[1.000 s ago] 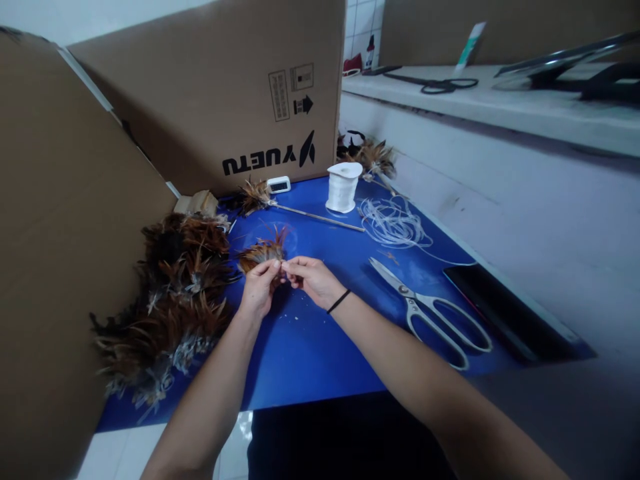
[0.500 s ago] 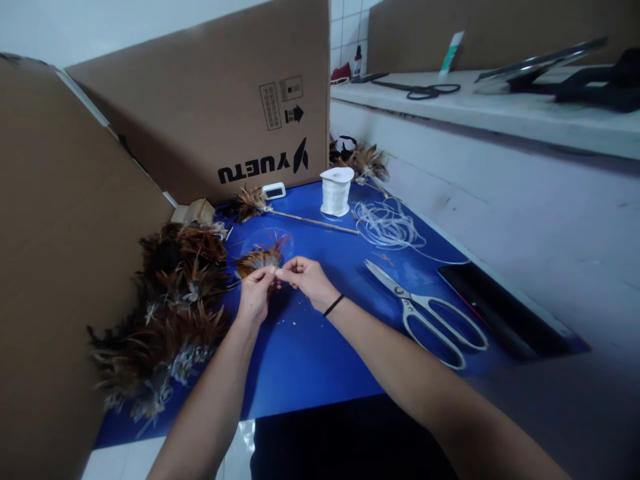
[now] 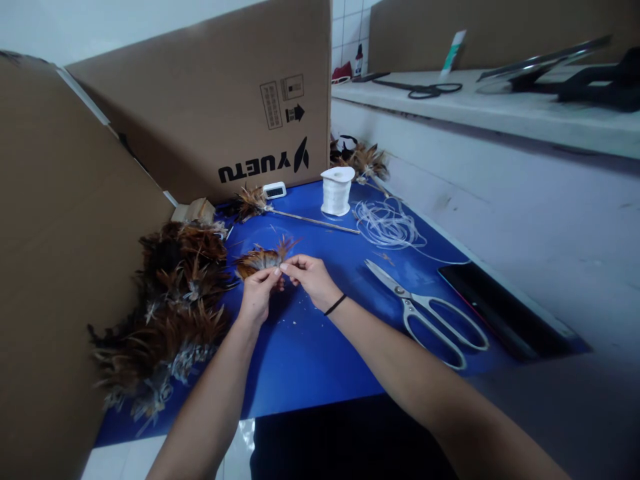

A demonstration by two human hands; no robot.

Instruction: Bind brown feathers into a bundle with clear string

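1. Fingers (image 3: 274,273) of the left hand (image 3: 256,297) pinch the pale quill end of a feather bunch (image 3: 257,261). It is nearer the person than the white spool (image 3: 336,193) and to that spool's left, over the blue counter (image 3: 310,360); whether it touches the surface is hard to tell.

2. That bunch looks very light and soft; its brown plumes should bend and splay readily, while the thin shafts are probably stiffer, somewhat slippery and easily creased.

3. Its gathered base seems the sensible place to take hold, since the loose tips would likely crush or separate under pressure.

4. On the left hand, thumb and forefinger are pressed together with no visible gap, gripping that base.

5. On the right hand (image 3: 311,277), thumb and forefinger also close on the bunch, just beside the left fingertips; which shaft or strand lies between them is too small to make out.

6. Relative to the spool, the scissors (image 3: 403,293) lie nearer and rightward, the tangled strips (image 3: 387,228) just rightward, and the feather heap (image 3: 187,320) leftward and nearer.
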